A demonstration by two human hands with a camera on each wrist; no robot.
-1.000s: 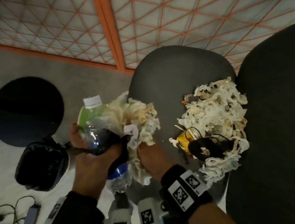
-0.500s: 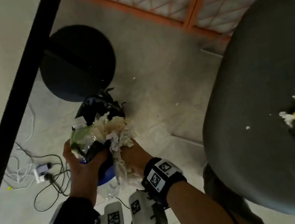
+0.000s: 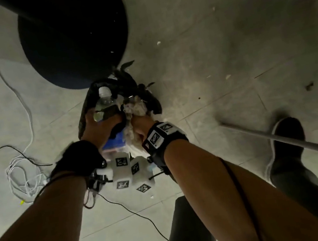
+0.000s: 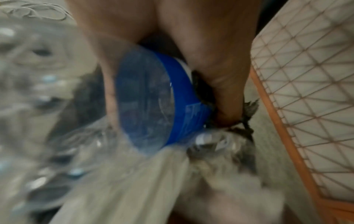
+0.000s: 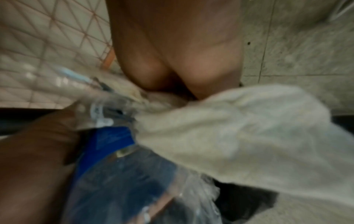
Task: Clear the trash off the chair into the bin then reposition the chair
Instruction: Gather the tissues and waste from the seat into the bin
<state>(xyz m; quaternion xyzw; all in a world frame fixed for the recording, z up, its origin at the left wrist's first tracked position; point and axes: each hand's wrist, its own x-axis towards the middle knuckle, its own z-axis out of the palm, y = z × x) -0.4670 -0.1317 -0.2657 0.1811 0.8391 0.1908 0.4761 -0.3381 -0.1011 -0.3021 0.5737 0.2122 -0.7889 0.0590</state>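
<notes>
Together, left hand (image 3: 100, 128) grips a clear ribbed bottle (image 3: 105, 106), right hand (image 3: 139, 123) clutches shredded paper (image 3: 135, 108).

Both my forearms reach forward and down, wrists close together. My left hand (image 3: 100, 128) curls its fingers round a bottle (image 3: 105, 106); my right hand (image 3: 138, 121) clutches crumpled paper (image 3: 135, 108) just beside it.

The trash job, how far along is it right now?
Done: a first load is gathered and carried to the bin on the floor. In hand: the left hand grips a plastic bottle and the right hand holds crumpled paper, both right above the bin's black bag, not yet let go. Left: dropping this load; the chair is barely in view here, so whether more trash waits there can't be judged, and it needs repositioning.
</notes>
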